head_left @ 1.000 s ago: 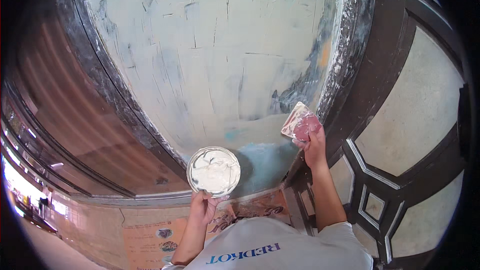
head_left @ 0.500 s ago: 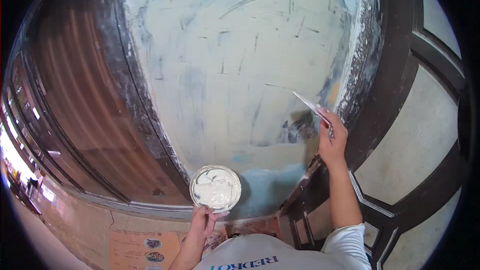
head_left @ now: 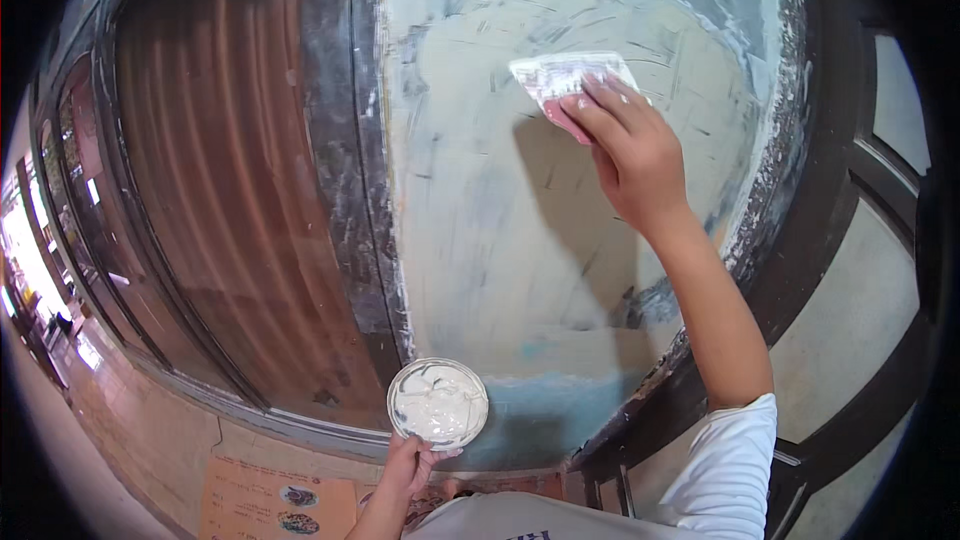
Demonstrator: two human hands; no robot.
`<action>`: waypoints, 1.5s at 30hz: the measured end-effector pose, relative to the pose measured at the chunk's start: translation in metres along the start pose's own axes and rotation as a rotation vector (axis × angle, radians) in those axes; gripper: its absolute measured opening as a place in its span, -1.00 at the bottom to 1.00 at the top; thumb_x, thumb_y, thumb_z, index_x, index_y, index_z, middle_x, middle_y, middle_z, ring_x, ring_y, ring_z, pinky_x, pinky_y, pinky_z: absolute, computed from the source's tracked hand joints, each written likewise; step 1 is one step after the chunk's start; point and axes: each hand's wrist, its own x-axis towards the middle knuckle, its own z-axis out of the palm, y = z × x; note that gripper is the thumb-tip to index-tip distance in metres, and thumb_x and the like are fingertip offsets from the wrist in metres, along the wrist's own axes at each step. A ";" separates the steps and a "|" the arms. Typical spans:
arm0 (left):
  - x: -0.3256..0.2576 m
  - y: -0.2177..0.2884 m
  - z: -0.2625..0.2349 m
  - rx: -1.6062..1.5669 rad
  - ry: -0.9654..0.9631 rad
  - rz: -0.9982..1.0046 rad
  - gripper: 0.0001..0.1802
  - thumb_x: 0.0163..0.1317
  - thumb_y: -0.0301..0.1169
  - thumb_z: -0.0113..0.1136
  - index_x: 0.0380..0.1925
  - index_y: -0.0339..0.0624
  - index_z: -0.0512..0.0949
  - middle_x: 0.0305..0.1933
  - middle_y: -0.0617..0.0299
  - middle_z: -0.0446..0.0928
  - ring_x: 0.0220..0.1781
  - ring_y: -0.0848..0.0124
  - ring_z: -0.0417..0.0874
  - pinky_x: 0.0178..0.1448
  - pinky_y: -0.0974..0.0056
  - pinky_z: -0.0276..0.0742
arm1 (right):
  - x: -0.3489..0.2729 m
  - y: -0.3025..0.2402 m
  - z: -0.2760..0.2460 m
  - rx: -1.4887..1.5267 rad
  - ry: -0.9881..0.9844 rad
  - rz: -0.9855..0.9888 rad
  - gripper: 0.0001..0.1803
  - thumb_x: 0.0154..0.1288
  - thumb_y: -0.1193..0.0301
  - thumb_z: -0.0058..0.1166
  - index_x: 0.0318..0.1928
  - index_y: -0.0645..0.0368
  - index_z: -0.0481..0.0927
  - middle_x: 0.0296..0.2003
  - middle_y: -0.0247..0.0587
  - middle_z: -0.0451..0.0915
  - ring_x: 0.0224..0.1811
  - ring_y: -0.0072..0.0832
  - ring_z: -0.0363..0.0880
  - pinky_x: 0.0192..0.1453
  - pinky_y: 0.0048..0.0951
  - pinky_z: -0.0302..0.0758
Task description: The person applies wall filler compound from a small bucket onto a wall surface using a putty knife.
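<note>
The left hand (head_left: 408,468) grips a round white bowl of pale putty (head_left: 438,402) below the putty-coated wall panel (head_left: 480,240). High on that panel, the right hand (head_left: 632,152) fingers press a flat putty-smeared scraper (head_left: 566,76).

A building front under repair, seen from the pavement: a wall panel (head_left: 540,240) coated in pale, streaked filler, dark smeared frames (head_left: 350,170) either side, a brown roller shutter (head_left: 220,190) alongside, tiled paving (head_left: 130,420) running towards a sunlit street.

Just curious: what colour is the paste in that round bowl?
White, in the round bowl seen from the head view.
</note>
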 end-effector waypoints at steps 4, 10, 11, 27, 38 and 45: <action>0.002 0.008 -0.033 -0.016 -0.052 0.006 -0.19 -0.04 -0.66 -0.11 0.34 -0.29 0.01 0.29 -0.21 0.28 0.16 -0.18 0.51 0.00 -0.23 0.65 | 0.037 -0.025 0.042 -0.040 0.051 -0.049 -0.68 0.08 0.50 0.16 -0.11 -0.08 0.60 -0.01 -0.25 0.62 0.09 -0.21 0.57 0.00 -0.25 0.55; -0.002 0.025 -0.073 -0.120 -0.045 0.003 -0.22 0.06 -0.73 -0.18 0.36 -0.11 0.03 0.30 -0.10 0.30 0.17 -0.07 0.52 -0.02 -0.20 0.66 | 0.053 -0.057 0.091 -0.177 0.091 -0.124 -0.79 0.19 0.35 0.11 -0.13 -0.16 0.61 0.00 -0.33 0.62 0.10 -0.32 0.57 0.05 -0.18 0.52; -0.001 0.026 -0.080 -0.098 -0.039 -0.001 -0.22 0.06 -0.73 -0.19 0.36 -0.09 0.02 0.31 -0.09 0.28 0.18 -0.07 0.51 -0.02 -0.20 0.65 | 0.052 -0.057 0.096 -0.266 0.057 -0.091 -0.78 0.21 0.31 0.10 -0.11 -0.22 0.60 0.01 -0.39 0.61 0.11 -0.40 0.54 0.13 -0.10 0.41; 0.019 0.040 -0.118 0.056 -0.059 -0.101 -0.15 -0.07 -0.68 -0.10 0.34 0.03 0.08 0.20 0.06 0.36 0.07 0.06 0.54 -0.14 -0.12 0.68 | 0.069 -0.073 0.088 -0.388 -0.100 -0.009 -0.55 0.21 0.40 0.02 0.13 -0.21 0.50 0.16 -0.41 0.52 0.27 -0.35 0.42 0.24 -0.03 0.34; 0.011 0.056 -0.108 0.007 -0.089 -0.186 -0.13 -0.08 -0.66 -0.07 0.33 0.08 0.04 0.27 0.01 0.32 0.17 -0.04 0.51 -0.04 -0.22 0.64 | -0.255 -0.257 0.079 0.086 -0.675 0.166 -0.62 0.12 0.30 0.05 0.01 -0.20 0.55 0.15 -0.40 0.50 0.17 -0.35 0.46 0.01 -0.01 0.41; -0.003 0.061 -0.094 -0.011 -0.003 -0.207 -0.15 -0.06 -0.63 -0.04 0.33 -0.03 0.03 0.27 0.02 0.34 0.20 0.00 0.49 0.07 -0.18 0.59 | -0.257 -0.254 0.046 0.218 -0.748 0.204 -0.61 0.08 0.34 0.11 -0.02 -0.22 0.57 0.07 -0.42 0.55 0.16 -0.32 0.47 0.09 0.01 0.40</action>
